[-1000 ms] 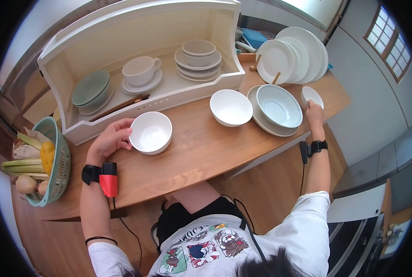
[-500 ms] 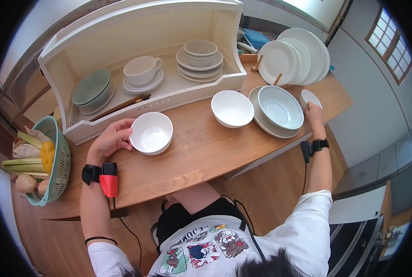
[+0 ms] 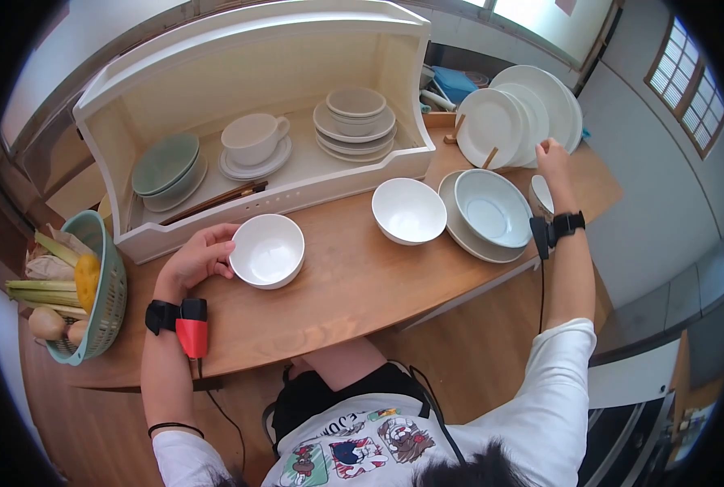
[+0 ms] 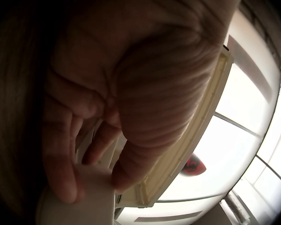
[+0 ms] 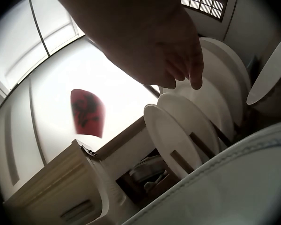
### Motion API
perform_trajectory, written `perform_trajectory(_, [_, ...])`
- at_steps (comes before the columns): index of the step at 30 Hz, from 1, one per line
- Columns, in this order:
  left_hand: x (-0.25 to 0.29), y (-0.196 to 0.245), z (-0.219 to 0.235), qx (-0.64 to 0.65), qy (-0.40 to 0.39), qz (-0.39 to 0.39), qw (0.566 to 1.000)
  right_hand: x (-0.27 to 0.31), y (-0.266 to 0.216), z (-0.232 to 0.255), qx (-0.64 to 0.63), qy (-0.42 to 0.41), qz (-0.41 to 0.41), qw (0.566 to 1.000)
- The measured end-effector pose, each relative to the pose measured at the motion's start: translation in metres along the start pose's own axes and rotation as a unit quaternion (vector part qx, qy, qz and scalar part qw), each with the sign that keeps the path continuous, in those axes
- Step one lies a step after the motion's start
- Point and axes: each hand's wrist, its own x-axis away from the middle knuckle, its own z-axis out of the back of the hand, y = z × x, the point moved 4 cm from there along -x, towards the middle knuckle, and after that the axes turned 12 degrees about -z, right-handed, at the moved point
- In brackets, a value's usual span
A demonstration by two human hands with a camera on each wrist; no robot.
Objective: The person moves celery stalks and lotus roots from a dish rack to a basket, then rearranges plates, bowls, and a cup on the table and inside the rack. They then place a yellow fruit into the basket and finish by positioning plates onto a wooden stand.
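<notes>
My left hand [image 3: 200,258] holds a white bowl [image 3: 269,252] by its left rim; in the left wrist view the thumb and fingers [image 4: 61,159] lie on either side of the bowl's wall [image 4: 96,197]. Over at the right, my right hand [image 3: 557,170] is raised beside the white plates [image 3: 490,126] in a rack, its fingers loosely bent and holding nothing. In the right wrist view those fingers [image 5: 195,75] hang in front of the upright plates [image 5: 220,93]; whether they touch one I cannot tell. A small bowl [image 3: 540,195] stands just below that hand.
Another white bowl [image 3: 409,213] and a pale blue bowl [image 3: 492,207] on a plate [image 3: 482,247] stand between my hands. Behind is a cream shelf [image 3: 216,97] with stacked dishes and chopsticks [image 3: 216,203]. A vegetable basket [image 3: 117,300] is at far left.
My right hand has let go of the small bowl and moved up and back to the racked plates. My left hand keeps its hold. The head view has tilted slightly upward.
</notes>
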Motion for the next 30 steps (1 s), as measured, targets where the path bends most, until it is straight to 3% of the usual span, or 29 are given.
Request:
perform_trajectory(1, [-0.001, 0.000, 0.001, 0.000, 0.001, -0.002, 1.000, -0.010, -0.004, -0.004, -0.001, 0.002, 0.001, 1.000])
perform_trajectory(3, [-0.001, 0.000, 0.001, 0.010, -0.005, 0.001, 1.000, -0.029, 0.004, -0.027, -0.028, -0.141, -0.138, 0.980])
perform_trajectory(4, [0.000, 0.000, 0.001, 0.011, -0.003, 0.000, 1.000, -0.038, 0.004, -0.033, -0.029, -0.141, -0.136, 0.980])
perform_trajectory(6, [0.000, 0.000, 0.000, 0.011, 0.002, 0.002, 1.000, -0.048, 0.009, -0.048, -0.047, -0.224, -0.183, 0.956])
perform_trajectory(13, [-0.001, 0.001, 0.000, 0.015, -0.001, 0.011, 1.000, -0.055, 0.006, -0.061, 0.003, -0.233, -0.157, 0.960])
perform_trajectory(22, [-0.001, 0.002, -0.001, 0.023, 0.003, 0.013, 1.000, -0.056, 0.011, -0.066, 0.041, -0.174, -0.122, 0.976])
perform_trajectory(24, [-0.001, 0.002, -0.002, 0.022, 0.001, 0.014, 1.000, -0.061, 0.015, -0.063, 0.097, -0.085, -0.059, 0.990])
perform_trajectory(25, [-0.001, 0.002, -0.002, 0.023, -0.001, 0.014, 1.000, -0.063, 0.020, -0.062, 0.098, -0.084, -0.060, 0.990])
perform_trajectory(30, [-0.001, -0.001, 0.002, 0.026, 0.000, 0.010, 1.000, -0.060, 0.000, 0.000, 0.081, 0.103, -0.047, 0.990])
